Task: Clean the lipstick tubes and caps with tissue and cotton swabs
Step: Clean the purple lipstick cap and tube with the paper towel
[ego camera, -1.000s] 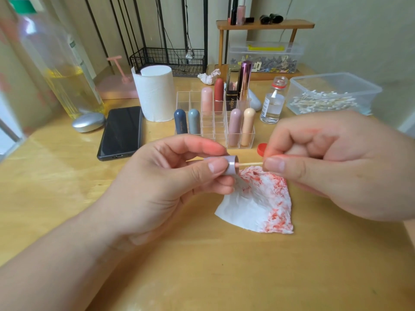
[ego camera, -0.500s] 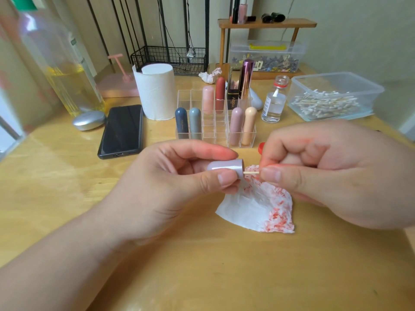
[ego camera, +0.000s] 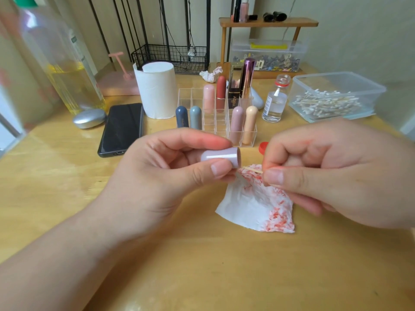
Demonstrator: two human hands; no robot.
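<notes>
My left hand (ego camera: 161,176) grips a lilac lipstick cap (ego camera: 221,157) between thumb and fingers, its open end facing right. My right hand (ego camera: 332,173) pinches the wooden stick of a cotton swab (ego camera: 252,169), whose tip lies just below and outside the cap's mouth, over a white tissue (ego camera: 251,205) stained red that lies on the table. A clear organizer (ego camera: 224,122) behind holds several lipstick tubes. A plastic box of cotton swabs (ego camera: 327,102) stands at the back right.
A tissue roll (ego camera: 156,90), a black phone (ego camera: 122,127), a silver oval case (ego camera: 89,118), a large bottle of yellow liquid (ego camera: 67,70) and a small clear bottle (ego camera: 275,102) stand behind. A red bottle cap (ego camera: 262,147) lies near the organizer. A crumpled tissue (ego camera: 210,75) lies at the back.
The swab was inside the cap's mouth; now it is pulled out and sits lower, beside the cap. The cap has turned slightly, showing more of its side.
</notes>
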